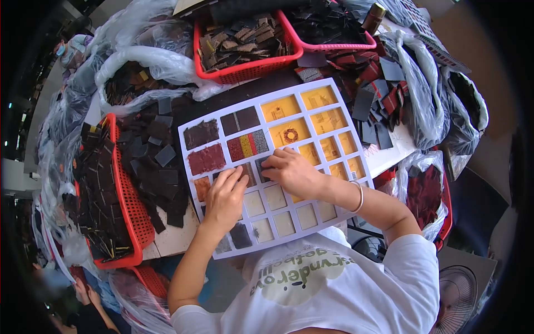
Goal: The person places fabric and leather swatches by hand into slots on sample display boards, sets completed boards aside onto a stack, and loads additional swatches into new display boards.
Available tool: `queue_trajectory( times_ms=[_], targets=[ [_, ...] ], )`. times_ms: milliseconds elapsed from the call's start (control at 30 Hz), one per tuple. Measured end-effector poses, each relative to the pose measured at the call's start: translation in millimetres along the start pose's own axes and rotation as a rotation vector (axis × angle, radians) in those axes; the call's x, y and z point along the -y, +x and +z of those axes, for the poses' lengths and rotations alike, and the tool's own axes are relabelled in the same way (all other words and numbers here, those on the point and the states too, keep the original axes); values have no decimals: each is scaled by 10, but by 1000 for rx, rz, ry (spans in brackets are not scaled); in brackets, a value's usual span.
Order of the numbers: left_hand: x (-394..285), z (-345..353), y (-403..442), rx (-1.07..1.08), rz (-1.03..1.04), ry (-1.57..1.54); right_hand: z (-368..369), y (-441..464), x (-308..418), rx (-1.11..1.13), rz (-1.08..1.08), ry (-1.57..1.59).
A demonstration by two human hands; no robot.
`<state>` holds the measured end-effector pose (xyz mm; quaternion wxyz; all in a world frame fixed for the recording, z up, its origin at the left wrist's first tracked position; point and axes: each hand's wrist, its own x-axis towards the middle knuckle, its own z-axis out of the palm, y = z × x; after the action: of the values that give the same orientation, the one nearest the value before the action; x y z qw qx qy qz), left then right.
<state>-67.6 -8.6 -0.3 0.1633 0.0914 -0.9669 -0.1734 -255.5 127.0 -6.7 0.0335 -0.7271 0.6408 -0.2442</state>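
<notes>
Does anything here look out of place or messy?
Yes, a little. Loose dark pieces lie beside the red basket on the left, not in it, as if overflowed. On the pale tray, the maroon piece has ragged edges.

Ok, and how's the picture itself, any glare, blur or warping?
In the head view: wide-angle bending inside a black rounded border; the compartment tray fairly sharp; whitish glare on the plastic bags; the white shirt bright; another person's hands at lower left soft; far left dark with small lights.
</notes>
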Motion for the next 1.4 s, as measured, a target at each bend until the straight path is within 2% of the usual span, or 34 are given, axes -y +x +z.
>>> queue_trajectory(
  times_ms=[67,167,200,267,400,467,533,667,733,867,933,1000,1033,1133,1200,1267,1300,1333,1367,1400],
  targets=[
    [8,-93,117,56,41,-4,-19,18,12,66,-12,-78],
    [24,-357,424,225,69,-57,-161,94,-172,114,-2,187],
    [77,-432,537,284,53,-98,-259,151,-293,16,47,169],
    [239,-466,776,183,31,-136,-562,311,-687,-182,130,143],
    [723,-495,1443,-34,-36,-85,-1099,557,-2035,-447,442,-194],
    [1054,-399,1820,-126,-97,-69,-1200,621,-2772,-408,538,-394],
    [1329,-279,2204,-211,-138,20,-1229,777,-3205,-307,646,-499],
    [1577,-38,2855,-327,-155,162,-1169,1122,-3234,-215,852,-547],
    [1619,117,3096,-269,-176,205,-1059,1214,-3330,-238,897,-571],
    [1612,443,3515,-321,-230,211,-977,1247,-3449,-497,1113,-216],
    [1570,516,3655,-309,-290,202,-1042,1237,-3440,-525,1206,-106],
    [1463,507,3687,-250,-364,213,-1085,1200,-3432,-517,1198,-66],
    [1423,522,3694,-355,-368,226,-1108,1157,-3459,-513,1174,-44],
    [1429,477,3625,-402,-414,48,-1207,983,-3559,-576,1026,84],
    [1354,333,3443,-501,-434,-199,-1253,882,-3558,-675,887,143],
    [1297,197,3114,-479,-533,-586,-1393,829,-3009,-638,718,389],
    [989,-54,2796,-434,-591,-826,-1400,784,-2606,-635,587,443],
    [769,-262,2444,-369,-592,-970,-1418,735,-2131,-572,513,455],
    [644,-365,2090,-309,-607,-1030,-1369,625,-1720,-494,567,560],
    [478,-447,1726,-285,-668,-1060,-1256,481,-1368,-462,507,518]
  ],
)
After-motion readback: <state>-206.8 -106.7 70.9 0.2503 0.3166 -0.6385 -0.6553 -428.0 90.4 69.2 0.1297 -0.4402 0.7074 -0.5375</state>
